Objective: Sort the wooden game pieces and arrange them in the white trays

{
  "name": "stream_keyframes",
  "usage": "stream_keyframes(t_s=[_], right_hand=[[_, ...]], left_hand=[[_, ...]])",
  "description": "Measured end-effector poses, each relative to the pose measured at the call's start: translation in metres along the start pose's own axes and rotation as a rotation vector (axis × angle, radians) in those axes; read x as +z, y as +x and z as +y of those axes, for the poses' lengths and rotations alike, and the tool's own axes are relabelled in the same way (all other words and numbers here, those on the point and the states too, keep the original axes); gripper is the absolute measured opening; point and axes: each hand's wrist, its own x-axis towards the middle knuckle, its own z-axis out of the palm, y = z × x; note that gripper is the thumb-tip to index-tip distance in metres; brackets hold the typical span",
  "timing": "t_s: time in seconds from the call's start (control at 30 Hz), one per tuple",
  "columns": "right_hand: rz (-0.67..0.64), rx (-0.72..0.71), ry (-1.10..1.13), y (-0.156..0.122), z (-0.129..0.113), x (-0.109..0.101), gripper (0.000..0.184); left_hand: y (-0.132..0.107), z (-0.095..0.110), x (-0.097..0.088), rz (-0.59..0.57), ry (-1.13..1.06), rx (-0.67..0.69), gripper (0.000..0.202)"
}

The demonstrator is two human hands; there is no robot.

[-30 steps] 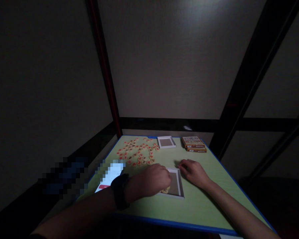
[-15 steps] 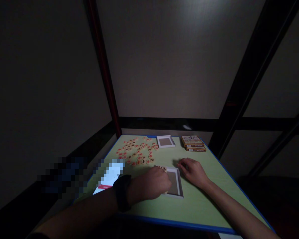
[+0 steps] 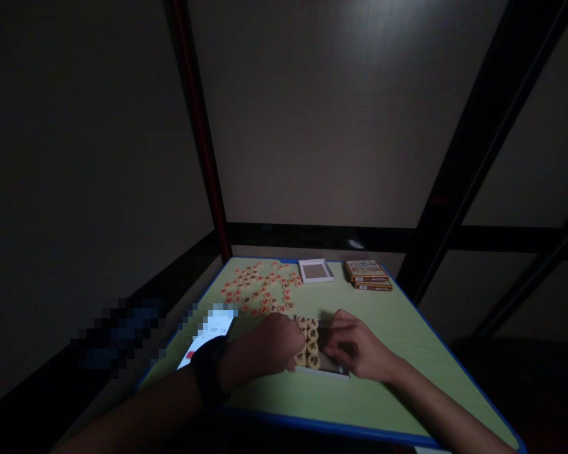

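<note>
While dim light lay over the green, blue-edged desk (image 3: 373, 403), a shallow tray (image 3: 322, 373) sat near its front edge, white along the rim and brown inside. Round, pale-tan pieces (image 3: 313, 347), marked with dark characters, lay flat in it in two close columns towards its left side, the left one partly covered. Beyond them, loose discs (image 3: 265, 293) with red or black characters were scattered over the far left, beside a second tray (image 3: 319, 279) and a stack of patterned boxes (image 3: 366, 271) at the far right. A lit phone (image 3: 213, 328) lay left of the forearm, which wore a dark watch (image 3: 210, 372). The left grip (image 3: 277, 340) was bent over the tray's left side, hiding that rim; whether it held anything, I could not tell. The right grip (image 3: 355, 347), loosely curled, covered the right rim, fingertips over the inside; its hold was unclear too.
</note>
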Motion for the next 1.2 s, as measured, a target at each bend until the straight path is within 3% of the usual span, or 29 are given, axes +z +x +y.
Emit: stream_keyframes(t_s=[0.13,0.37,0.63,0.77,0.9,1.03,1.2], right_hand=[[-0.097,-0.03,0.071,0.001,-0.01,0.006,0.026],[-0.103,-0.059,0.126,0.002,-0.009,0.012,0.02],[-0.098,-0.04,0.153,0.003,-0.009,0.009,0.029],[-0.022,0.045,0.032,0.001,0.002,0.005,0.033],[0.125,0.143,-0.142,-0.001,0.021,0.004,0.037],[0.272,0.309,-0.212,-0.005,0.038,0.004,0.029],[0.139,0.356,-0.129,-0.007,0.042,0.007,0.023]], left_hand=[[-0.004,0.002,0.004,-0.088,0.017,-0.016,0.021],[-0.005,0.011,0.003,-0.158,0.027,-0.022,0.016],[-0.007,0.007,0.01,-0.139,-0.021,-0.038,0.018],[-0.002,0.004,0.002,-0.126,-0.084,-0.158,0.021],[0.014,0.0,-0.005,-0.065,-0.123,-0.307,0.024],[0.043,-0.004,0.004,0.04,-0.144,-0.467,0.028],[0.066,-0.002,0.027,0.155,-0.169,-0.556,0.035]])
